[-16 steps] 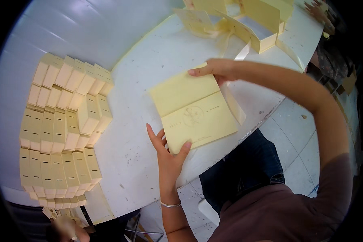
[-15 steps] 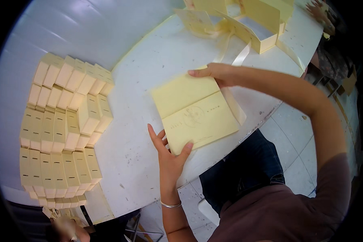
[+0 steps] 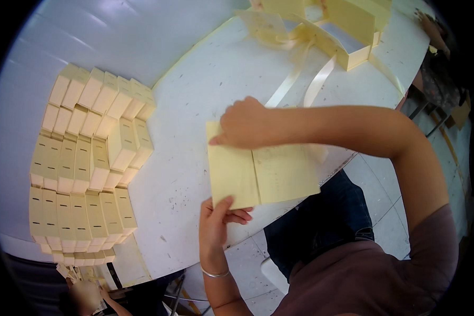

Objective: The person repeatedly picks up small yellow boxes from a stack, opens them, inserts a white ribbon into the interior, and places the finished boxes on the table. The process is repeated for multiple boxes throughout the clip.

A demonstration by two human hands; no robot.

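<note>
A pale yellow two-panel box (image 3: pixel 289 171) with a seam across its top and faint print on the right panel is in front of me, at the table's near edge. My left hand (image 3: pixel 216 221) grips its near left corner, thumb on top and the other fingers beneath. Over the far part of the left panel lies my right hand (image 3: pixel 247 124), its fingers curled and its thumb near the left edge. Its fingertips are hidden, so what they hold, if anything, does not show. My right forearm covers the box's far edge.
Stacks of pale yellow boxes (image 3: pixel 95 163) line the left of the white table (image 3: pixel 179 174). At the far right stand opened boxes (image 3: pixel 347 39) with cream ribbons (image 3: pixel 318 81) trailing towards me. Another person's hand (image 3: pixel 432 31) is at the far right, and another person (image 3: pixel 87 297) sits at lower left.
The box has turned, so its seam now runs away from me. My right hand has moved left over the left panel and curled; my left hand has closed on the near corner.
</note>
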